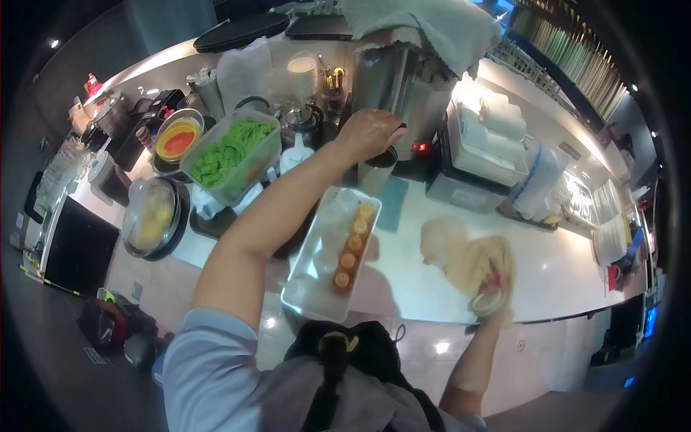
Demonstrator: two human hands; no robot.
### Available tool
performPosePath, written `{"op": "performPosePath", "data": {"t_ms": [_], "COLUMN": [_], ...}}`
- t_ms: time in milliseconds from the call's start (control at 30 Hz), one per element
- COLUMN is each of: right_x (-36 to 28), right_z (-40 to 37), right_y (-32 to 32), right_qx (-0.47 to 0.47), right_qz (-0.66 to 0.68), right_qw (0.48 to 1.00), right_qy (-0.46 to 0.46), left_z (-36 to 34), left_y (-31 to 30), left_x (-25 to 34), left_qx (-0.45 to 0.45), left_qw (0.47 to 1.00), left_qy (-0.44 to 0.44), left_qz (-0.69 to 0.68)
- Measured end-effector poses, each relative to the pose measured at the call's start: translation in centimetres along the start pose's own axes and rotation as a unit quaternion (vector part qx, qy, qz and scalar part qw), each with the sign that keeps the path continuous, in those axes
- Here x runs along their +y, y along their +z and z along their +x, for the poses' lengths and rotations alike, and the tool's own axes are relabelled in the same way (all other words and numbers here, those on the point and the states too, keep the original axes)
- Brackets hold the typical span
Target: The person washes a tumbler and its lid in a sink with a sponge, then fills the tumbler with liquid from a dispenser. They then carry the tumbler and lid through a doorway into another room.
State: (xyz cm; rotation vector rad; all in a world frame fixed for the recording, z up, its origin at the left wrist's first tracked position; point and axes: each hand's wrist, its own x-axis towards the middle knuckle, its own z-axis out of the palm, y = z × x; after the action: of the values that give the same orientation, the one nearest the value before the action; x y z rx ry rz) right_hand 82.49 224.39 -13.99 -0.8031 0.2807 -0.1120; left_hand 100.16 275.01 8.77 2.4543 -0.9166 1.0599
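My left hand reaches forward to the front of a steel urn, its fingers curled round something dark that is mostly hidden. Just below it stands a dark-rimmed cup. Low on the right, my right hand is blurred by motion, its fingers closed on a small round pale-rimmed object. Against that hand, a beige cloth is spread on the white counter. Between my arms, a white tray holds a row of several small amber bottles with pale caps.
At left stand a tub of green leaves, a covered bowl and an orange-and-yellow bowl. A basket of rolled white towels sits at right, with stacked plates beyond. A cloth drapes over the urn.
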Motion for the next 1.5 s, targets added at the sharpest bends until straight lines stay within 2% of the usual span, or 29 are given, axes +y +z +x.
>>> {"op": "performPosePath", "data": {"t_ms": [33,133,233,433,533,633,733,833,900,933,967,1000,1067,1133,1200,1233,1267,1333,1367,1400,1433,1500], "right_x": [-0.2,-0.1,-0.3,0.0,0.2,0.8,0.3,1.0,0.5,0.4,0.4,0.6,0.9,-1.1,-1.7,-2.2,-2.3,-2.6,-2.1,-0.8,0.5,1.6], "right_z": [0.0,0.0,0.2,0.7,0.7,0.6,-0.3,-1.2,-1.2,-2.0,-2.2,-1.7,-0.2,-0.6,0.7,1.4,2.1,3.8,5.0,6.7,8.4,9.9], "right_y": [0.3,-0.4,-1.0,-2.0,-2.6,-2.7,-1.5,-0.2,0.7,2.0,1.8,0.7,-1.1,-0.2,1.2,2.2,2.8,3.7,3.0,1.3,-0.5,-2.0], "right_qx": [-0.014,-0.038,-0.041,-0.104,-0.057,-0.078,-0.037,-0.017,0.032,0.056,0.033,0.002,-0.025,-0.003,-0.006,-0.04,-0.013,0.041,0.025,0.007,-0.008,-0.044], "right_qz": [0.003,0.006,0.006,0.042,0.007,0.011,0.006,0.034,0.023,0.017,0.033,0.047,0.111,0.11,0.148,0.168,0.161,0.147,-0.055,-0.253,-0.438,-0.512], "right_qw": [1.0,0.999,0.999,0.994,0.998,0.995,0.999,0.997,0.998,0.997,0.998,0.998,0.993,0.994,0.989,0.985,0.987,0.987,0.997,0.959,0.872,0.818], "right_qy": [0.003,0.009,0.009,0.013,-0.03,-0.062,-0.037,-0.064,-0.04,-0.043,-0.043,-0.043,-0.028,-0.011,-0.002,0.005,0.017,0.043,-0.04,-0.13,-0.22,-0.258], "left_z": [0.1,0.9,1.2,1.2,1.3,1.4,1.4,1.1,0.4,1.0,0.6,1.3,1.3,1.5,0.8,0.6,0.6,0.9,1.1,1.2,1.4,1.3], "left_y": [0.2,0.9,1.8,0.7,0.4,0.5,0.3,0.5,3.0,1.1,2.4,1.6,1.1,1.9,2.5,3.0,2.8,1.4,1.1,0.8,0.6,0.4], "left_x": [0.0,-1.3,-2.1,-1.5,-1.4,-1.6,-1.4,-1.9,-5.3,-2.8,-4.1,-3.4,-2.8,-2.6,-3.9,-4.2,-3.9,-2.6,-2.0,-1.6,-1.5,-1.3], "left_qx": [0.009,0.037,0.077,0.061,0.058,0.054,0.052,0.032,-0.004,-0.015,0.007,-0.031,0.018,0.043,0.064,0.074,0.082,0.035,0.052,0.071,0.062,0.043], "left_qw": [1.0,0.993,0.992,0.992,0.993,0.992,0.992,0.995,0.996,0.988,0.992,0.988,0.994,0.996,0.997,0.996,0.995,0.994,0.994,0.993,0.993,0.991], "left_qy": [-0.005,-0.109,-0.104,-0.102,-0.095,-0.105,-0.115,-0.097,-0.092,-0.149,-0.124,-0.144,-0.104,-0.073,-0.034,-0.041,-0.049,-0.101,-0.097,-0.091,-0.103,-0.124], "left_qz": [-0.001,-0.014,-0.002,-0.036,-0.041,-0.049,-0.031,-0.01,-0.001,-0.034,-0.014,0.042,-0.002,-0.015,0.038,0.02,0.005,-0.012,-0.013,-0.019,-0.02,-0.027]}}
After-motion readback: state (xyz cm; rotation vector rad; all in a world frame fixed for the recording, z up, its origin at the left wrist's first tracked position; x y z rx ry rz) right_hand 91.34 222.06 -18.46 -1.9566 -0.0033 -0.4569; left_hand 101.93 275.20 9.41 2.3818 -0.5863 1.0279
